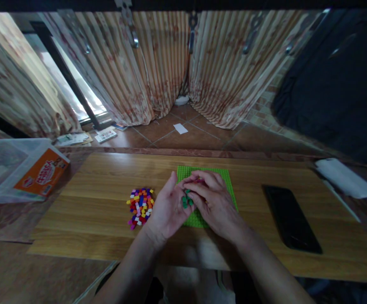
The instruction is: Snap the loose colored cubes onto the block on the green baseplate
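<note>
My left hand (169, 207) is turned palm up, with several small green toy bricks (187, 201) lying in the palm near the fingers. Over it bends my right hand (216, 200), its thumb and fingertips closed around one green brick (187, 191) at the palm. A bit of pink or red shows under the right fingers, too small to name. Beneath both hands lies a light green studded baseplate (230, 181), partly covered by them. To the left of my left hand is a loose pile of small multicoloured bricks (141, 206).
The wooden table (107, 177) holds a black phone-like slab (291, 217) on the right. Past it lie a white packet (348, 177) and a thin white stick (341, 200). A clear plastic bin (18, 147) with an orange label stands at left. Curtains (161, 67) hang behind.
</note>
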`<state>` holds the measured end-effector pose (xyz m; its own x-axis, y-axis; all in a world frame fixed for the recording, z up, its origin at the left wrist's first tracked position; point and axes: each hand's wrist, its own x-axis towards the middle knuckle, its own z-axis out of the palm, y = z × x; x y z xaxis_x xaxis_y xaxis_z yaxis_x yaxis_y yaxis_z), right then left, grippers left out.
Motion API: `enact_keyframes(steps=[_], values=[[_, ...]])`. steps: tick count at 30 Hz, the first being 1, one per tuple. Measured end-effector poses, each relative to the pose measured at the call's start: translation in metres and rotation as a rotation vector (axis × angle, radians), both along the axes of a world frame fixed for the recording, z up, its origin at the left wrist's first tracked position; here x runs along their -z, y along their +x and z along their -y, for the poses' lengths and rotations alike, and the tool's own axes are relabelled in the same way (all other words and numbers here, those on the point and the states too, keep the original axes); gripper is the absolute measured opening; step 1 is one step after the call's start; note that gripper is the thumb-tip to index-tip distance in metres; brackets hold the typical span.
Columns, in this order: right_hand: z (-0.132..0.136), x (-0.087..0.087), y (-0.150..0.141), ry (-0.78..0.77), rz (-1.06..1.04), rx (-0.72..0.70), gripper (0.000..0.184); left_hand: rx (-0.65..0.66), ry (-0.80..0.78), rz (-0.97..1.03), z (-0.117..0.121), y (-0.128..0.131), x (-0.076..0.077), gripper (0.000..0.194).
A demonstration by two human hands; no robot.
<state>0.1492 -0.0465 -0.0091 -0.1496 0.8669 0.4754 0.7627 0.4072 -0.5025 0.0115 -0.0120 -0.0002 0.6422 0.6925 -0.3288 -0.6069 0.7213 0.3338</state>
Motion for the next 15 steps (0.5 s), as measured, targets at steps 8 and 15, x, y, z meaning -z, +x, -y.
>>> enact_keyframes(steps=[8,15], values=[[0.000,-0.004,0.017,0.002,-0.201,0.095,0.016,-0.063,-0.035,-0.155,-0.001,0.000,-0.004,0.044],[0.000,0.006,0.068,-0.038,-0.389,0.289,0.017,-0.216,-0.009,-0.446,-0.010,-0.011,0.010,0.010]])
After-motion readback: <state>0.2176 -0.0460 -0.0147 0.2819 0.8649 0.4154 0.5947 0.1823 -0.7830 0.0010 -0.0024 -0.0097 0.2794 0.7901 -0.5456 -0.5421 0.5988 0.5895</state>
